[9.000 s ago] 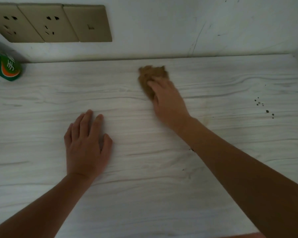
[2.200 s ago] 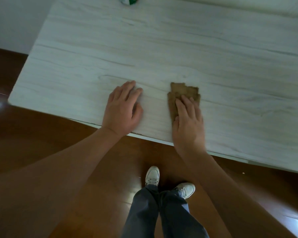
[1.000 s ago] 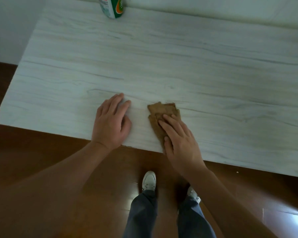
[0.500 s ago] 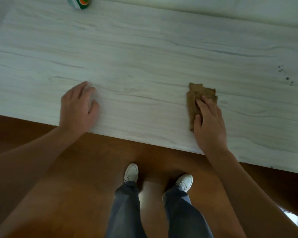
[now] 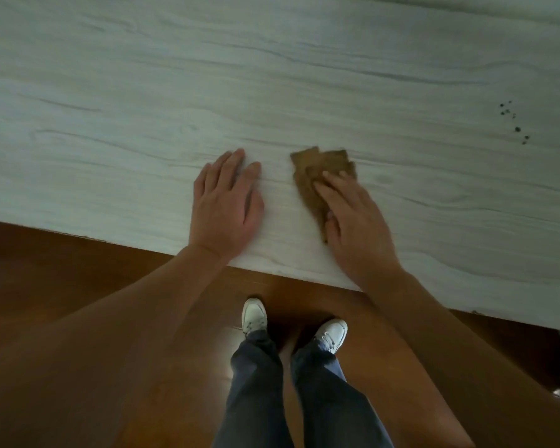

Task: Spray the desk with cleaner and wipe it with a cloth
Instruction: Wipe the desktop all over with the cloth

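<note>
Wiping the near edge of the surface (image 5: 143,92) with the cloth.

My right hand (image 5: 356,227) presses flat on the brown cloth (image 5: 317,169), fingers spread, not gripping it; my left hand (image 5: 227,205) lies open and empty just beside. I think the cloth may slip out and fall over the edge, and the dark specks (image 5: 513,122) far right may be missed.

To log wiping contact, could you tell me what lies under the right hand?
The folded brown cloth lies under the right hand, flat on the pale wood-grain desk. The covered cloth and desk beneath are hidden.
</note>
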